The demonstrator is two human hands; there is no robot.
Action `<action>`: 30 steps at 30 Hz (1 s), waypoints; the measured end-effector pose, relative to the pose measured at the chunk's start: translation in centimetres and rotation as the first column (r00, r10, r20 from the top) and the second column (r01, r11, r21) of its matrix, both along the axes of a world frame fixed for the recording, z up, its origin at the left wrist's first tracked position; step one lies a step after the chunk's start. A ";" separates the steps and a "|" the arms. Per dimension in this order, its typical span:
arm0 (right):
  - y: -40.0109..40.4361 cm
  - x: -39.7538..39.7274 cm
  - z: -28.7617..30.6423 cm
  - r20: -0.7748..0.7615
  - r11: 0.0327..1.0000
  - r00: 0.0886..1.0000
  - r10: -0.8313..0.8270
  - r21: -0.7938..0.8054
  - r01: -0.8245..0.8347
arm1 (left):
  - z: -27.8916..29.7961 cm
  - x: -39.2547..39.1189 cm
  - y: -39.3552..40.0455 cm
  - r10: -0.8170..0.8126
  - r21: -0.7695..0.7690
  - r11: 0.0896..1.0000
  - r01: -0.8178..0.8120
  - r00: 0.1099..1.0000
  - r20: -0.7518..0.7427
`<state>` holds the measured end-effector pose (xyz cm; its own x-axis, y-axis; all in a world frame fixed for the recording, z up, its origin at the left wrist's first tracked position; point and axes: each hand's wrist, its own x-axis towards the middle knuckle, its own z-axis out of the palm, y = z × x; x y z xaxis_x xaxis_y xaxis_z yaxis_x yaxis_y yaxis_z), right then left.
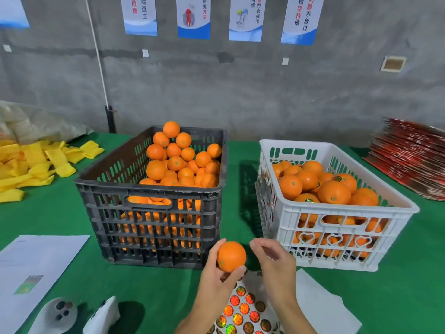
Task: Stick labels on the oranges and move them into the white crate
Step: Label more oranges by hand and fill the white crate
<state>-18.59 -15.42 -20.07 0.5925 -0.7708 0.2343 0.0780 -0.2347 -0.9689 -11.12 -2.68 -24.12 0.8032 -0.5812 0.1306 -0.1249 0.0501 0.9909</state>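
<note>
My left hand [216, 273] grips one orange [231, 256] in front of the two crates, thumb under it and fingers behind. My right hand [274, 259] hovers just right of that orange, fingers loosely curled; whether a label sits on a fingertip I cannot tell. Below both hands lies a sheet of round shiny labels [243, 312] on the green table. The black crate [149, 227] at centre is heaped with oranges. The white crate [337, 237] to its right also holds several oranges, some with labels showing.
Yellow foam sleeves [36, 162] are piled at the left. A printed paper [33, 266] lies at the near left, with white objects [101, 317] beside it. White backing sheets [322, 307] lie at the near right. Red flat boxes [411, 160] are stacked at the far right.
</note>
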 end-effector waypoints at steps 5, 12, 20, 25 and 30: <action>0.3 0.0 5.3 0.087 0.976 0.990 0.110 0.179 -0.124 | 4.8 0.6 -2.3 0.006 -0.084 0.996 0.003 0.994 0.105; -1.0 -0.5 10.5 -0.134 0.924 0.991 -0.002 -0.379 -0.050 | 12.0 1.9 -7.3 0.094 -0.078 0.995 -0.065 0.873 0.478; -11.0 0.7 16.8 -0.041 0.810 0.924 -0.379 -0.498 0.310 | 20.6 2.8 -16.4 -0.222 0.161 0.975 0.153 0.723 0.654; -16.3 1.4 17.4 -0.182 0.616 0.811 -0.556 -0.746 0.254 | 22.9 5.2 -17.3 -0.185 0.304 0.949 -0.082 0.636 0.749; -12.7 6.5 18.5 -0.143 0.678 0.972 -0.187 -0.735 0.023 | 25.5 10.6 -13.3 -0.130 0.360 0.895 -0.264 0.617 0.776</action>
<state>-12.12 -28.14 -1.57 0.6132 -0.4669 0.6372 -0.1565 -0.8624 -0.4814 -0.49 -15.99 1.39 0.5523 -0.6804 0.4816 -0.8248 -0.3620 0.4344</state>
